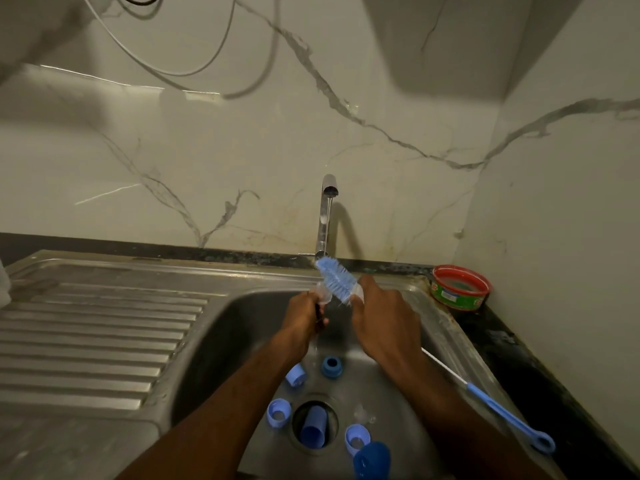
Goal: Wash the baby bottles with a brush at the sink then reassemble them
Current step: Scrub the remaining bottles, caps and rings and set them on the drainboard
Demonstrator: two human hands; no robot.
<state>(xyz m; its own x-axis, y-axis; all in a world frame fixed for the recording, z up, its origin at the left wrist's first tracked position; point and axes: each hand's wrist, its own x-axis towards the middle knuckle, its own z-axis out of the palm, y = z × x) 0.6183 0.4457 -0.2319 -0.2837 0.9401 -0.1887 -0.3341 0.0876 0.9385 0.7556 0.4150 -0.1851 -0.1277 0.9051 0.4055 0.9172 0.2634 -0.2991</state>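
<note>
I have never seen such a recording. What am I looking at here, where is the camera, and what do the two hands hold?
There is no machine: a person wears a camera on the head, looking down at a steel sink. Water runs from the tap. The right hand grips a blue bottle brush. The left hand holds a small clear part; I cannot tell which. Blue caps and rings lie in the basin. A red tub stands on the counter.

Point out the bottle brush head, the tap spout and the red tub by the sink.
bottle brush head (pixel 337 277), head view, on the blue bristles.
tap spout (pixel 330 188), head view, on the metal outlet end.
red tub (pixel 460 287), head view, on its open top inside the red rim.
</note>
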